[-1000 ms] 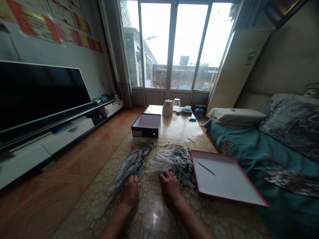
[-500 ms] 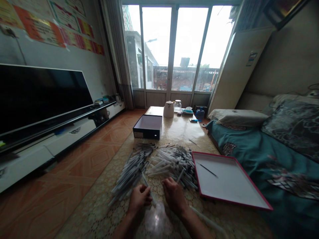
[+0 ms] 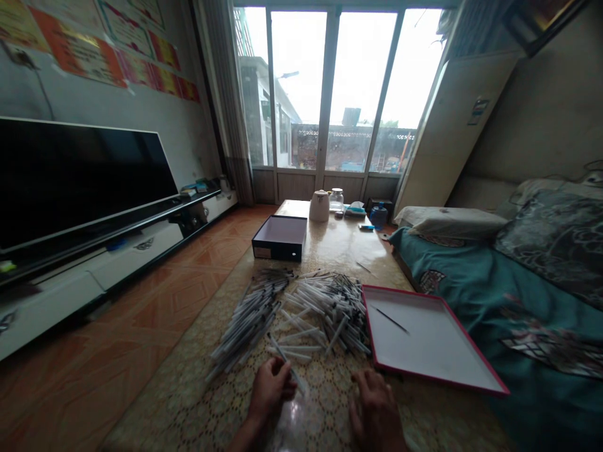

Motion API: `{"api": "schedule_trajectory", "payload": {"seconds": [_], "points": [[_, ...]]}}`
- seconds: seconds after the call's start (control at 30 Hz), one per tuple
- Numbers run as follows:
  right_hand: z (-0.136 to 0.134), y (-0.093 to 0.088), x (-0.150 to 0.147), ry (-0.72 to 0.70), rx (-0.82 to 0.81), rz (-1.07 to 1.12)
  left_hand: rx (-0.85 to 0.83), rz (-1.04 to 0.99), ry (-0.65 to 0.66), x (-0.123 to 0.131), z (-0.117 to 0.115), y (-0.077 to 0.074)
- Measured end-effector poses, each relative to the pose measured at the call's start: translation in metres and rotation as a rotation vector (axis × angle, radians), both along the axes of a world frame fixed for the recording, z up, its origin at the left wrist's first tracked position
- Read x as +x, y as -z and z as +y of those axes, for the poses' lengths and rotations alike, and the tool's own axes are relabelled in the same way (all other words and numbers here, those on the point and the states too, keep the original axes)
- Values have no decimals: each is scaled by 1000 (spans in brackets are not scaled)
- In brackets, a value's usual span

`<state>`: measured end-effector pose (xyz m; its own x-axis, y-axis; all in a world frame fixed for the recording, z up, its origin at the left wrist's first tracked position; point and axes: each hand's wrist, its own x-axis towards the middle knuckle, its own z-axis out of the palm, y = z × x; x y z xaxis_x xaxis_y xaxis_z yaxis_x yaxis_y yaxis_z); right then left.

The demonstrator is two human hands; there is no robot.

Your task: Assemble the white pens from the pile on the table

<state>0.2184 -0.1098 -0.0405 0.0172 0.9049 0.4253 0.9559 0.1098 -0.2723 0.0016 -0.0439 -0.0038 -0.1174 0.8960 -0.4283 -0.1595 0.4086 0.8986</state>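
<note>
My left hand (image 3: 271,388) is closed on a thin pen refill (image 3: 285,359) that sticks up and away from my fingers, just in front of a heap of dark refills (image 3: 249,317). A second heap of white pen barrels (image 3: 325,304) lies to the right of it. My right hand (image 3: 377,408) rests on the table near the front edge, fingers curled down, close to the near corner of a shallow red-rimmed tray (image 3: 464,376). A single dark refill (image 3: 392,320) lies inside that tray. What my right hand holds, if anything, is hidden.
A dark open box (image 3: 279,237) sits farther up the long patterned table (image 3: 330,245), with a white jug (image 3: 319,205) and a glass jar (image 3: 335,199) at the far end. A teal-covered bed (image 3: 509,295) lines the right side; a television (image 3: 80,182) stands left.
My left hand has picked a refill out of the heap and drawn it toward me. My right hand has left the white barrels and slid right and nearer, beside the tray corner.
</note>
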Motion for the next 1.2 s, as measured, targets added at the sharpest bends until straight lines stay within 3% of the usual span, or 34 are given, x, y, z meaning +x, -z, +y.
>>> {"api": "schedule_trajectory", "payload": {"seconds": [0.1, 0.23, 0.47, 0.57, 0.67, 0.9, 1.0, 1.13, 1.2], "points": [[-2, -1, 9, 67, -73, -132, 5, -17, 17, 5, 3, 4], [11, -11, 3, 15, -123, -139, 85, -6, 41, 16, 15, 8], [101, -62, -20, -190, -39, -284, 100, -164, -23, 25, 40, 9], [127, -75, -23, -232, -13, -276, 120, -202, -31, 24, 44, 14], [124, -71, -33, -202, -53, -148, 122, -218, -83, 22, 43, 18], [67, -34, -66, -297, -191, 108, 116, -229, -49, 24, 28, 13], [59, -25, -69, -274, -212, 122, 188, -28, 57, 19, 20, 10], [57, -22, -62, -289, -215, 200, 426, 544, 68, 2, 6, 8], [57, -21, -57, -304, -205, 236, 527, 732, 75, -6, 0, 7]]}}
